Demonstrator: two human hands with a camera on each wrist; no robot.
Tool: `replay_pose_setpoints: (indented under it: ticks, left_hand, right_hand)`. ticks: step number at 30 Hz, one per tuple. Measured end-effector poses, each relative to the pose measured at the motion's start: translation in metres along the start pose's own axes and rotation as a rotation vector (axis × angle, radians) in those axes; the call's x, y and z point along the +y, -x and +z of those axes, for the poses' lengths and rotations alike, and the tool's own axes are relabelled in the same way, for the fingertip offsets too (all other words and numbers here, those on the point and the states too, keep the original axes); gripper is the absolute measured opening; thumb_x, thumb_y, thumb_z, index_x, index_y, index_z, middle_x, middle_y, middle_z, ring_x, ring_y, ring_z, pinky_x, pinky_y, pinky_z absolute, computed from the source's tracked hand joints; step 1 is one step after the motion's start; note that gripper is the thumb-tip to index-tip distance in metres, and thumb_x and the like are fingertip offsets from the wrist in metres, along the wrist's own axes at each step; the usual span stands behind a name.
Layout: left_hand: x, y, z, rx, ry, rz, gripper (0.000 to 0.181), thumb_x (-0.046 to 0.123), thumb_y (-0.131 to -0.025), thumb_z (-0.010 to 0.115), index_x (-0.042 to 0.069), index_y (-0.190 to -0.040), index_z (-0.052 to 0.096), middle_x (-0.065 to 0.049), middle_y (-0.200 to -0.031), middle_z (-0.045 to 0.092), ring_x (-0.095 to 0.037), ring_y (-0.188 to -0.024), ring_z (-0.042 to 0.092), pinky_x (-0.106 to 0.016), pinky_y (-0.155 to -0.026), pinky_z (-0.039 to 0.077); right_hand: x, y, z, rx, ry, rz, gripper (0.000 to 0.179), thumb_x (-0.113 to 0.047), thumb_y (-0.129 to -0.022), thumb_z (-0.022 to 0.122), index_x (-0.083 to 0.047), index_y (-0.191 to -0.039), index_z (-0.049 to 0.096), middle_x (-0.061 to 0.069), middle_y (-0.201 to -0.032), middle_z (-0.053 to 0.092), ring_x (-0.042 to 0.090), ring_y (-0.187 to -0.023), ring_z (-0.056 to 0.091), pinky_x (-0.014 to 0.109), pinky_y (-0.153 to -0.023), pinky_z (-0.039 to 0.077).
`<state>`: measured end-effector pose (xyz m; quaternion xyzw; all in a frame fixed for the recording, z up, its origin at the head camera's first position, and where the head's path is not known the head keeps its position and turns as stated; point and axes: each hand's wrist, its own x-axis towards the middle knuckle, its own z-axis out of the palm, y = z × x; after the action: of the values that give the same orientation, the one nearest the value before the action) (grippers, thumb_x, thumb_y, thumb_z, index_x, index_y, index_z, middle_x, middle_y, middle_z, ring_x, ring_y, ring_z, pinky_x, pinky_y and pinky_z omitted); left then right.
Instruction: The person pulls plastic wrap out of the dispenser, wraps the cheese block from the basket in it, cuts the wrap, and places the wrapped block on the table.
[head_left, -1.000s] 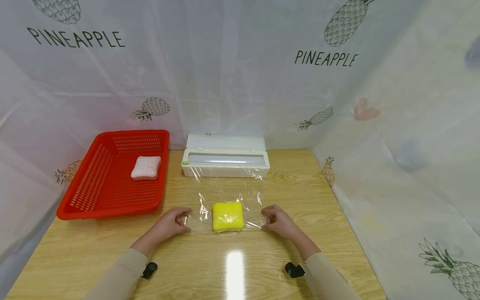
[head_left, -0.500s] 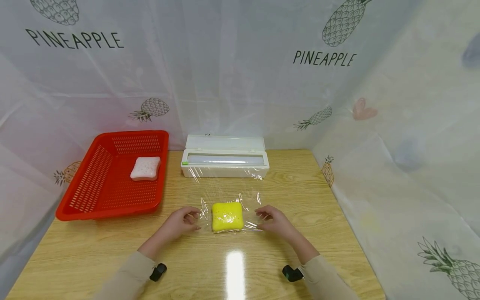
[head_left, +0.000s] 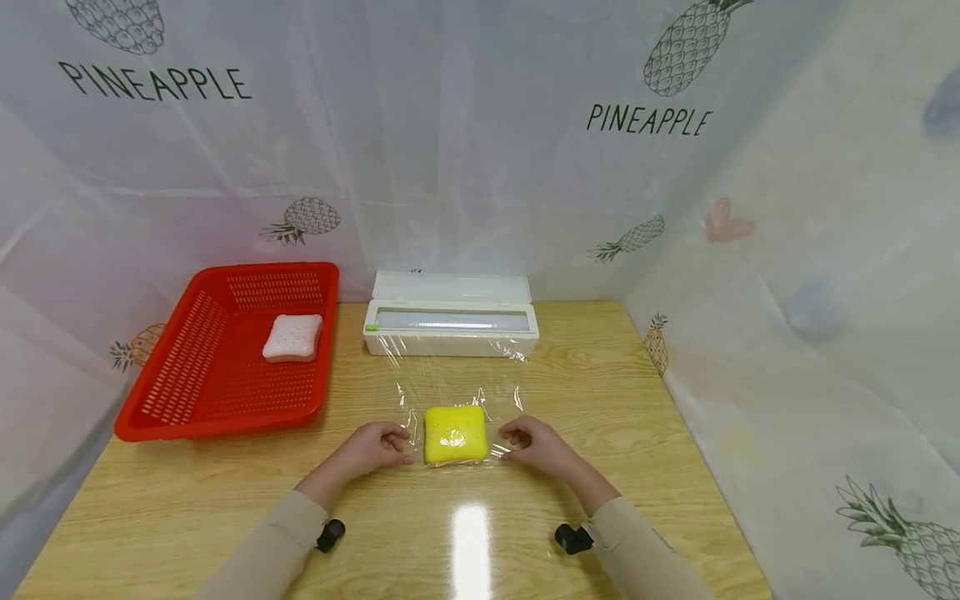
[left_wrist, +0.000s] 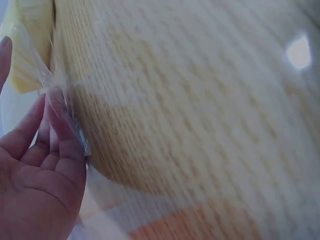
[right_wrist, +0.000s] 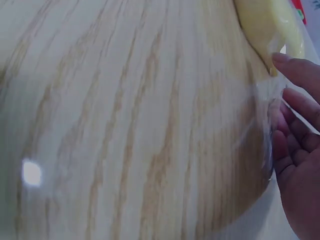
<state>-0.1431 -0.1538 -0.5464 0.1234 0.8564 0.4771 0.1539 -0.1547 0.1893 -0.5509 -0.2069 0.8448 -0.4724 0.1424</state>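
Note:
A yellow sponge-like block [head_left: 455, 434] with rounded corners sits mid-table under clear cling film [head_left: 442, 375], which runs back to a white dispenser box [head_left: 452, 342]. My left hand [head_left: 372, 447] is just left of the block, fingers loosely bent. In the left wrist view, film drapes over its fingertips and a digit stands apart from them. On the block's right side is my right hand [head_left: 542, 446], mirroring the left. The right wrist view shows the film edge against its bent fingers, with a gap between the upper digit [right_wrist: 295, 67] and the others.
The dispenser's lid [head_left: 452, 287] stands raised, showing the roll. At left is a red basket [head_left: 326, 367] holding a pale pink sponge-like block [head_left: 292, 337]. A wood-grain table [head_left: 585, 375] meets a pineapple-print curtain [head_left: 465, 167] at the back and right.
Both hands have moved inward along the film, from its outer side edges to close beside the yellow block. The fingertips pinching the film earlier now look looser. Block, dispenser and basket stay in place.

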Motion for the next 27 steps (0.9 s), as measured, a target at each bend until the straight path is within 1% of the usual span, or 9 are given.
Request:
replay_pose_setpoints:
  ticks: [3, 6, 9, 12, 16, 20, 23, 25, 27]
  left_hand:
    - [0.0, 0.001, -0.001, -0.003, -0.02, 0.0, 0.044, 0.012, -0.074, 0.086, -0.006, -0.108, 0.066, -0.004, -0.085, 0.061, -0.013, -0.073, 0.056, -0.025, -0.067, 0.049]
    - [0.001, 0.003, -0.001, -0.009, -0.039, 0.007, 0.045, 0.012, -0.073, 0.086, -0.006, -0.108, 0.065, -0.004, -0.086, 0.061, -0.014, -0.075, 0.055, -0.026, -0.068, 0.049]
    - [0.002, 0.005, -0.002, -0.008, -0.068, 0.0, 0.045, 0.013, -0.072, 0.087, -0.005, -0.107, 0.065, -0.004, -0.086, 0.059, -0.015, -0.075, 0.054, -0.028, -0.07, 0.048]
    - [0.001, 0.007, -0.003, 0.0, -0.098, -0.001, 0.046, 0.012, -0.07, 0.088, -0.005, -0.107, 0.065, -0.003, -0.086, 0.058, -0.016, -0.075, 0.053, -0.03, -0.069, 0.047]
    - [-0.004, 0.009, -0.006, 0.019, -0.105, -0.034, 0.048, 0.011, -0.069, 0.089, -0.004, -0.108, 0.065, -0.002, -0.085, 0.057, -0.015, -0.074, 0.053, -0.03, -0.069, 0.048]
    - [-0.008, 0.011, -0.012, 0.035, -0.124, -0.061, 0.048, 0.012, -0.068, 0.089, -0.004, -0.108, 0.066, -0.002, -0.085, 0.057, -0.014, -0.075, 0.053, -0.029, -0.07, 0.048]
    - [-0.007, 0.015, -0.017, 0.045, -0.166, -0.062, 0.05, 0.014, -0.068, 0.089, -0.004, -0.108, 0.067, -0.001, -0.083, 0.056, -0.015, -0.076, 0.051, -0.031, -0.07, 0.046]
    - [-0.006, 0.019, -0.02, 0.055, -0.203, -0.061, 0.051, 0.015, -0.068, 0.089, -0.006, -0.109, 0.066, -0.002, -0.082, 0.055, -0.017, -0.077, 0.05, -0.032, -0.071, 0.044]
    - [-0.004, 0.023, -0.021, 0.076, -0.238, -0.064, 0.055, 0.015, -0.068, 0.089, -0.008, -0.113, 0.065, -0.002, -0.084, 0.054, -0.018, -0.078, 0.048, -0.033, -0.072, 0.043]
  right_hand:
    - [0.001, 0.0, 0.0, 0.002, -0.003, -0.005, 0.037, -0.008, -0.08, 0.08, 0.004, -0.112, 0.065, 0.011, -0.1, 0.062, 0.022, -0.087, 0.055, 0.03, -0.077, 0.049]
    - [0.003, 0.0, -0.001, 0.013, 0.02, 0.014, 0.038, -0.011, -0.08, 0.081, 0.001, -0.112, 0.066, 0.006, -0.098, 0.061, 0.018, -0.087, 0.054, 0.027, -0.076, 0.049]
    - [0.006, 0.001, -0.003, 0.024, 0.039, 0.035, 0.04, -0.014, -0.079, 0.083, -0.002, -0.113, 0.067, 0.002, -0.098, 0.061, 0.016, -0.087, 0.054, 0.026, -0.076, 0.048]
    - [0.008, 0.002, -0.006, 0.037, 0.041, 0.04, 0.041, -0.014, -0.077, 0.084, 0.0, -0.112, 0.067, 0.004, -0.097, 0.061, 0.017, -0.086, 0.054, 0.027, -0.076, 0.048]
    - [0.009, 0.003, -0.013, 0.044, 0.049, 0.057, 0.042, -0.011, -0.076, 0.084, 0.003, -0.111, 0.066, 0.005, -0.095, 0.061, 0.018, -0.085, 0.053, 0.027, -0.075, 0.047]
    - [0.01, 0.004, -0.02, 0.029, 0.057, 0.09, 0.041, -0.011, -0.076, 0.084, 0.002, -0.112, 0.066, 0.005, -0.096, 0.06, 0.017, -0.087, 0.053, 0.027, -0.077, 0.047]
    - [0.01, 0.007, -0.024, 0.022, 0.067, 0.093, 0.042, -0.01, -0.076, 0.084, 0.003, -0.112, 0.066, 0.006, -0.098, 0.06, 0.018, -0.088, 0.053, 0.029, -0.078, 0.047]
    - [0.009, 0.01, -0.026, 0.035, 0.093, 0.087, 0.045, -0.01, -0.075, 0.085, 0.003, -0.113, 0.066, 0.007, -0.1, 0.06, 0.019, -0.088, 0.053, 0.03, -0.078, 0.048]
    - [0.008, 0.014, -0.027, 0.06, 0.115, 0.084, 0.047, -0.01, -0.073, 0.086, 0.002, -0.114, 0.065, 0.007, -0.101, 0.059, 0.019, -0.088, 0.052, 0.031, -0.077, 0.047]
